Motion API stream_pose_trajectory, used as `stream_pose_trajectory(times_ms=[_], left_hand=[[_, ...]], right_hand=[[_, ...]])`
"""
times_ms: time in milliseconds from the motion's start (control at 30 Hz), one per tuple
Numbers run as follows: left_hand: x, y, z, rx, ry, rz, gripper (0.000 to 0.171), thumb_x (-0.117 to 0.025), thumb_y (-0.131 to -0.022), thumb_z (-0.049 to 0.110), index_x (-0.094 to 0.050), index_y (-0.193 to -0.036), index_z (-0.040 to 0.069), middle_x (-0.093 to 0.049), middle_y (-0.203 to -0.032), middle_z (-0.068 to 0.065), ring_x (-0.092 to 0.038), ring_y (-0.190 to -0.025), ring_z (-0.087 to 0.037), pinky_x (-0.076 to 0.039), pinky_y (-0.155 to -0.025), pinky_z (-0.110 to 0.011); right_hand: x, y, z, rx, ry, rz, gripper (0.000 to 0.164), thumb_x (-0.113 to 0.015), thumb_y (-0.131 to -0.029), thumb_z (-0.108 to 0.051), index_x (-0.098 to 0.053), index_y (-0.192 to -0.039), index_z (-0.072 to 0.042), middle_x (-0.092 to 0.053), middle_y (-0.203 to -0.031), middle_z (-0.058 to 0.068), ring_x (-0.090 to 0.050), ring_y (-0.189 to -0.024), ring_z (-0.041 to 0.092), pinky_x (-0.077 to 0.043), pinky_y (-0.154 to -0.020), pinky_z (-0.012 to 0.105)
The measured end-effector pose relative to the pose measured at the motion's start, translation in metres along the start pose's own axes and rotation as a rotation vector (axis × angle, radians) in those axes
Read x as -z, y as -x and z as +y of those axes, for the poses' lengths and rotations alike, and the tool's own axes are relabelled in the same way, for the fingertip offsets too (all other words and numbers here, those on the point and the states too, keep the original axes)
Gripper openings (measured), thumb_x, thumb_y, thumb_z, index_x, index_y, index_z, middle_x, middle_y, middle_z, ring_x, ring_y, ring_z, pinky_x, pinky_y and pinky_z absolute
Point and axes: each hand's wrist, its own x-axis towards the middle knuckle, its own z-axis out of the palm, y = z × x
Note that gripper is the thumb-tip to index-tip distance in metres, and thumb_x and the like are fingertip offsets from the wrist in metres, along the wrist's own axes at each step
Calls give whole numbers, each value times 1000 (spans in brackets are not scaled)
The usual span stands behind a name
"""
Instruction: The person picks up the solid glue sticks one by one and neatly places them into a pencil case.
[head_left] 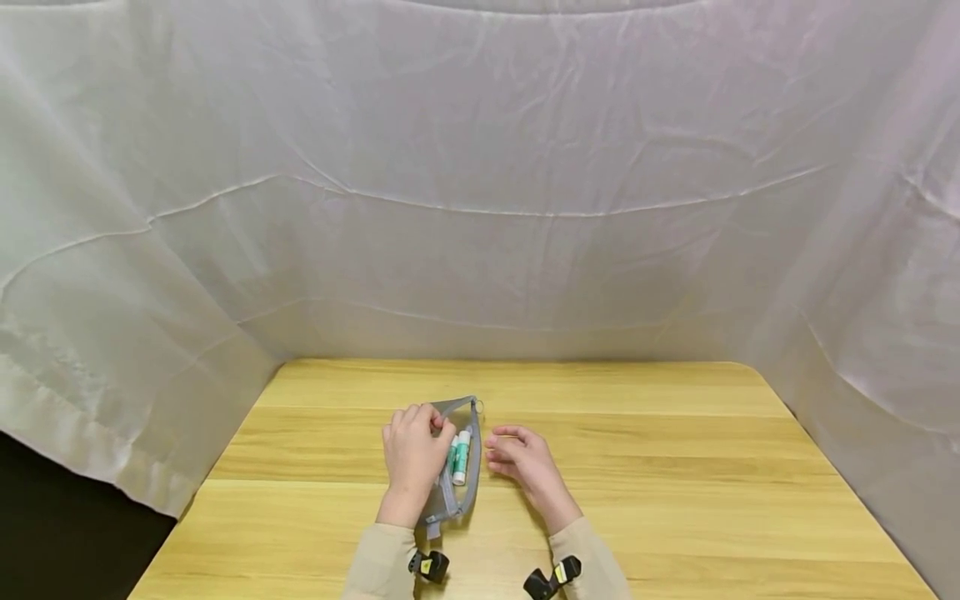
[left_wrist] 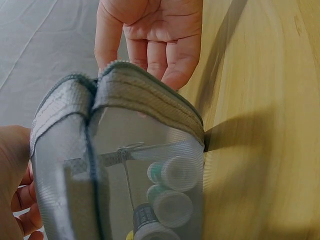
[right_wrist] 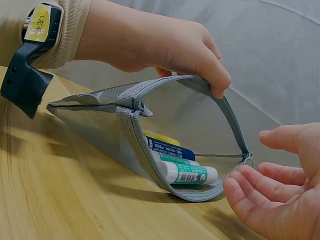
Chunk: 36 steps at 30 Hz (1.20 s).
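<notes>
A grey mesh zip pouch [right_wrist: 90, 117] lies on the table with its mouth spread wide. My left hand [head_left: 414, 454] grips the upper edge of that mouth, thumb on the rim in the right wrist view. Inside, near the opening, lie two green-and-white glue sticks [right_wrist: 192, 174]. Behind them are a dark blue tube [right_wrist: 172, 149] and something yellow [right_wrist: 162, 137], mostly hidden. My right hand [head_left: 528, 468] is just right of the opening, fingers loosely bent with nothing in them. Its fingertips are close to the metal ring [right_wrist: 249, 160] at the pouch's corner; contact cannot be told.
The wooden table [head_left: 675, 483] extends to both sides and behind the pouch. Pale grey cloth [head_left: 525, 267] hangs along its back and sides. A dark area [head_left: 67, 517] shows beyond the cloth at lower left. Each sleeve carries a black wrist camera [head_left: 431, 567].
</notes>
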Motion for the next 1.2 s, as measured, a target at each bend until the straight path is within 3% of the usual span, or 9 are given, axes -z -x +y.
stream_pose_trajectory(times_ms=[533,1200], left_hand=[[-8,1,0,-32,3,10,19,-71,-75,20,-53,-68,19,-53,-68,4,-48,-72,-20,-29,-68,-33],[-15,5,4,-70,-21,-41,21,-72,-78,22,-54,-68,20,-53,-67,6,-45,-68,-17,-29,-67,-31]], right_hand=[[22,-1,-10,46,92,105,40,-65,-88,-9,-53,-121,11,-66,-102,17,-68,-87,22,-57,-79,34],[67,3,-28,56,249,142,42,-65,-91,-15,-52,-125,7,-63,-96,2,-65,-92,20,-55,-85,36]])
